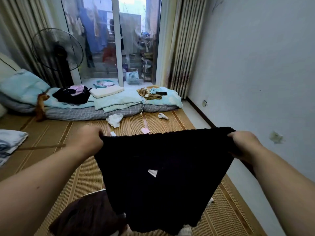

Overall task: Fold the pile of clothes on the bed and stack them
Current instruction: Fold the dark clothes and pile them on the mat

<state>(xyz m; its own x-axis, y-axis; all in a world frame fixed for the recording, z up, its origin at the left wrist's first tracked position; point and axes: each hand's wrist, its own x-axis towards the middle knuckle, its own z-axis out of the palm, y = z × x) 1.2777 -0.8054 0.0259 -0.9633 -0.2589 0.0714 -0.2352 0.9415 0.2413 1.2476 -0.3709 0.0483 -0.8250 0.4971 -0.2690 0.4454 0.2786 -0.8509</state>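
The black garment (170,159) hangs in the air in front of the person, stretched flat by its gathered elastic waistband, with a small white tag (152,172) showing near its middle. The left hand (87,142) grips the waistband's left end with curled fingers, and the right hand (245,143) grips the right end the same way, the two held well apart. Below its hem, a dark brown garment (85,217) lies crumpled on the bamboo mat (51,138).

Beyond the waistband, a pink scrap (145,130), a crumpled white cloth (114,119) and a white handheld device (163,116) lie scattered on the mat. Behind them a low mattress (85,114) carries a pile of dark and pink clothes (73,95), a cream pillow (106,91), a folded pale blue quilt (117,101), a tan cloth (146,94) and a phone (161,93). A standing fan (57,49) stands behind the mattress on the left.

The white wall (255,65) runs close along the right hand's side. Folded white and blue fabric (8,143) sits at the mat's left edge, with bare mat between it and the garment.
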